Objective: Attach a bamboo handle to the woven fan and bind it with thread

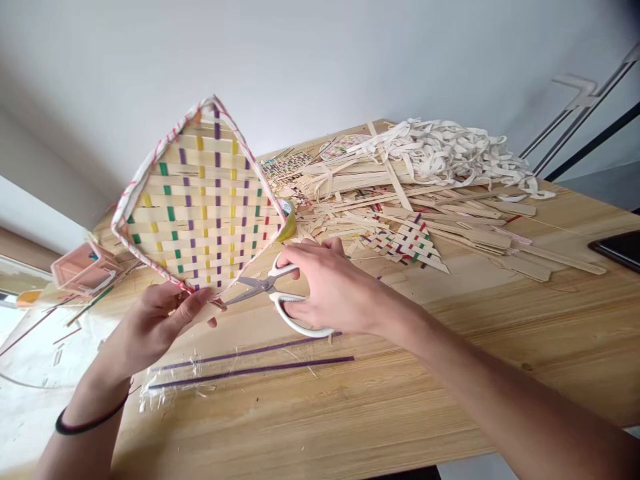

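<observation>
A woven bamboo piece (200,200) with green, yellow, purple and red strips stands upright, its edge wrapped in white band with red thread. My left hand (163,320) pinches its lower corner between thumb and fingers. In my right hand (330,287) are white-handled scissors (263,287), fingers through the loops. The blades are parted, with their tips beside the lower edge of the woven piece, close to my left fingertips. Whether anything lies between the blades is hard to tell.
Two purple strips (260,368) lie on the wooden table (450,407). Behind are a tape roll (287,220), bamboo strips (350,180), a smaller weave (405,243) and a heap of white bands (445,150). A pink container (87,270) stands left; a phone (620,249) lies right.
</observation>
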A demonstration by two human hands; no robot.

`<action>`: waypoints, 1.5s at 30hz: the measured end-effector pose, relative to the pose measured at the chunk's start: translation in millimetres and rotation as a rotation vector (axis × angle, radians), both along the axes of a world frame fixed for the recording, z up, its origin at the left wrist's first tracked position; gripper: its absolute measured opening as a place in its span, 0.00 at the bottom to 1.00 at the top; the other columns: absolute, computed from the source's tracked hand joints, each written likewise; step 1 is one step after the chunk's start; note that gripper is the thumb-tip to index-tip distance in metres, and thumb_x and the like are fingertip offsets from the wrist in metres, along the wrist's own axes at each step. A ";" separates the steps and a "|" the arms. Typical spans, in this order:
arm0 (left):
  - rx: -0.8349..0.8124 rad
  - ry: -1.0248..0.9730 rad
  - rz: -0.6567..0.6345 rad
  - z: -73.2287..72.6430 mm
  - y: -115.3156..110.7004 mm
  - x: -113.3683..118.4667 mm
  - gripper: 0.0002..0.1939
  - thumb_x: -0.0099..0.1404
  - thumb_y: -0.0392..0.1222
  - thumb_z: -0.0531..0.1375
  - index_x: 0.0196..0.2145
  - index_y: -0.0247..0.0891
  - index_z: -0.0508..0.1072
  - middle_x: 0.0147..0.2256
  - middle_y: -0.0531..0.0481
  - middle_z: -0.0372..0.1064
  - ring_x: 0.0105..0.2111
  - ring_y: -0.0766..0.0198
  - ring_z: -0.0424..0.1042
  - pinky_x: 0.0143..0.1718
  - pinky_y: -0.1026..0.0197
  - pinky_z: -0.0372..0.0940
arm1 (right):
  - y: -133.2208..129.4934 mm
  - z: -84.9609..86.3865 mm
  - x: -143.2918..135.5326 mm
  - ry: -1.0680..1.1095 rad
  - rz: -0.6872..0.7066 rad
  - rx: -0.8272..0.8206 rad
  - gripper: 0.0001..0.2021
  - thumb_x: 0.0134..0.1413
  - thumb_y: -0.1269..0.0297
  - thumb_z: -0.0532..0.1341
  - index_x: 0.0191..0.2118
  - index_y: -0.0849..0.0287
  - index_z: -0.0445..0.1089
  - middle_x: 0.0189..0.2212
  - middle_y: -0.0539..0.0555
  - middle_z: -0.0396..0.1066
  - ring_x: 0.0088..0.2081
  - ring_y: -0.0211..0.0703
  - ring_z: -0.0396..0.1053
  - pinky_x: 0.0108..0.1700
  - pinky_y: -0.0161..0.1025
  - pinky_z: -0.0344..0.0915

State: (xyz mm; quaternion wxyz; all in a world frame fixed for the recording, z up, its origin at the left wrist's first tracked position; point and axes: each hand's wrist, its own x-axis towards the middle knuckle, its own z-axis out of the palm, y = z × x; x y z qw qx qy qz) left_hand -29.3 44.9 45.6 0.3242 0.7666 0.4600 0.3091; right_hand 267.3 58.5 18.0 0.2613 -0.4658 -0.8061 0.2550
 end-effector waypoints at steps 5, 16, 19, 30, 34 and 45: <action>0.001 -0.041 -0.010 -6.2 -0.5 1.9 0.17 0.78 0.53 0.64 0.38 0.40 0.85 0.33 0.45 0.82 0.28 0.58 0.79 0.31 0.61 0.77 | -0.1 0.9 -1.1 -0.016 -0.008 0.002 0.15 0.55 0.67 0.73 0.45 0.57 0.71 0.52 0.57 0.81 0.51 0.55 0.76 0.56 0.51 0.51; -0.078 -0.071 0.035 -23.5 1.3 8.8 0.23 0.81 0.61 0.59 0.39 0.40 0.80 0.29 0.47 0.77 0.24 0.64 0.68 0.25 0.66 0.68 | 1.0 -3.5 -2.5 -0.049 -0.025 -0.050 0.17 0.55 0.67 0.74 0.49 0.57 0.73 0.52 0.57 0.81 0.52 0.56 0.75 0.57 0.53 0.54; -0.049 -0.098 0.040 -24.0 1.7 10.3 0.24 0.80 0.63 0.59 0.38 0.40 0.78 0.28 0.47 0.78 0.24 0.64 0.68 0.24 0.66 0.66 | 1.3 -2.0 -2.3 -0.073 -0.041 -0.083 0.18 0.57 0.65 0.74 0.51 0.57 0.74 0.52 0.57 0.81 0.53 0.56 0.75 0.58 0.53 0.55; -0.126 -0.191 0.074 -24.4 1.6 14.1 0.24 0.79 0.64 0.61 0.37 0.41 0.75 0.25 0.51 0.72 0.22 0.65 0.65 0.23 0.64 0.62 | -1.0 8.3 -0.6 -0.167 -0.042 -0.199 0.22 0.60 0.57 0.74 0.57 0.58 0.77 0.48 0.61 0.83 0.52 0.60 0.78 0.58 0.52 0.61; -0.137 -0.225 0.107 -20.2 4.4 3.8 0.23 0.78 0.63 0.63 0.35 0.41 0.74 0.23 0.54 0.65 0.22 0.66 0.63 0.22 0.65 0.61 | 3.4 12.1 7.0 -0.201 -0.045 -0.199 0.20 0.61 0.55 0.74 0.55 0.58 0.78 0.50 0.61 0.84 0.53 0.61 0.79 0.56 0.50 0.63; -0.095 -0.525 0.240 2.7 -0.3 1.3 0.15 0.80 0.49 0.62 0.37 0.38 0.76 0.24 0.51 0.75 0.20 0.67 0.66 0.21 0.67 0.63 | 13.1 0.6 9.1 -0.293 -0.087 -0.144 0.05 0.59 0.62 0.74 0.37 0.55 0.81 0.33 0.53 0.84 0.35 0.48 0.77 0.38 0.40 0.57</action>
